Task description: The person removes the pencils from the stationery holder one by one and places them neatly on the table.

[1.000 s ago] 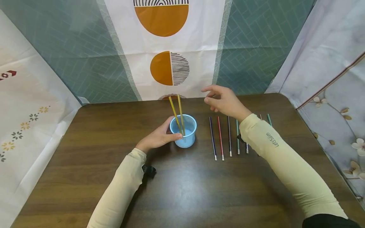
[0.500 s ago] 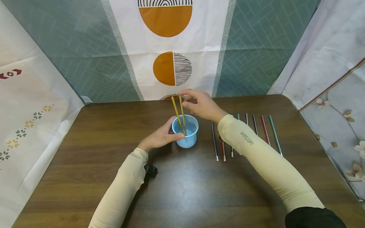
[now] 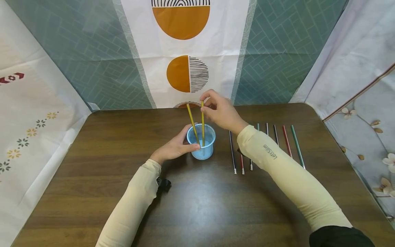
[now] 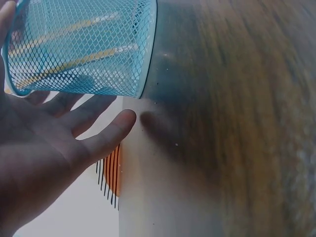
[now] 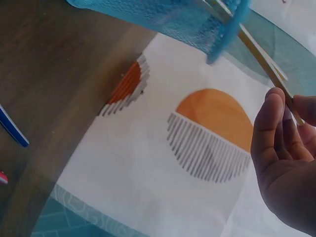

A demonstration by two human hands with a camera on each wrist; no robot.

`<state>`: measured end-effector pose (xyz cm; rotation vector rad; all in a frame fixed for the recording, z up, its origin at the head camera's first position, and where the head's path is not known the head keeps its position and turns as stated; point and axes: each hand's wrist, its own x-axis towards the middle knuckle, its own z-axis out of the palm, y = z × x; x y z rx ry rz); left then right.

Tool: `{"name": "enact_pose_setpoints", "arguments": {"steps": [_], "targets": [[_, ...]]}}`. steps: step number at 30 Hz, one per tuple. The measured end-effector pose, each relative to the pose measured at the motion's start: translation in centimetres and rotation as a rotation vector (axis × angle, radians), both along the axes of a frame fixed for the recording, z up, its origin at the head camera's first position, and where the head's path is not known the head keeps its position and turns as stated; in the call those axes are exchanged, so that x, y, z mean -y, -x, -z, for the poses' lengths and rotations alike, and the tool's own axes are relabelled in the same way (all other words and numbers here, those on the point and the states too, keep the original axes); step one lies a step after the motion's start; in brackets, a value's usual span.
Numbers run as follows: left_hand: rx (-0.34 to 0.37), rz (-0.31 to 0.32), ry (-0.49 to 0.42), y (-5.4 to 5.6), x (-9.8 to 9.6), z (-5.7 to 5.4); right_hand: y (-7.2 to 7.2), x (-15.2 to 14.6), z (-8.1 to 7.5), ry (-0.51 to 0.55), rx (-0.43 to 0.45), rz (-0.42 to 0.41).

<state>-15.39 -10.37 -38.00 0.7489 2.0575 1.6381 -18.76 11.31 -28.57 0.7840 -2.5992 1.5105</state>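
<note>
A light blue mesh pencil holder (image 3: 202,155) stands on the table, two yellow pencils inside it. My left hand (image 3: 173,148) grips its left side, thumb over the near rim; the left wrist view shows fingers behind the mesh wall (image 4: 81,54). Between thumb and fingertips, my right hand (image 3: 223,111) pinches the upper end of the right yellow pencil (image 3: 203,125), which is nearly upright with its lower end in the holder. Leaning left against the rim is the other yellow pencil (image 3: 192,121). The right wrist view shows the pinched pencil (image 5: 261,58) close up.
Several pencils lie in a row on the brown table (image 3: 191,212) to the right, among them a dark blue one (image 3: 232,154), a red one (image 3: 287,140) and a green one (image 3: 297,145). My right sleeve (image 3: 277,161) covers some. A patterned cloth (image 3: 185,48) hangs behind.
My right hand has moved left from above the row of pencils and taken hold of a yellow pencil's top. That pencil now stands straighter and slightly farther right. The left hand keeps its grip.
</note>
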Motion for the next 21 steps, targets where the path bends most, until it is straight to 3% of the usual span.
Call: {"name": "enact_pose_setpoints", "arguments": {"steps": [8,15,21], "targets": [[-0.028,-0.015,0.001,0.0,0.0,0.1,0.2,-1.9,-1.8,0.15,-0.042,0.044],[-0.048,-0.037,0.053,-0.1,-0.1,0.0,0.1,-3.9,-3.1,0.25,-0.04,0.104],[-0.023,-0.027,0.028,-1.0,-0.3,-1.6,0.2,-5.8,-3.8,0.365,-0.057,0.13]]}}
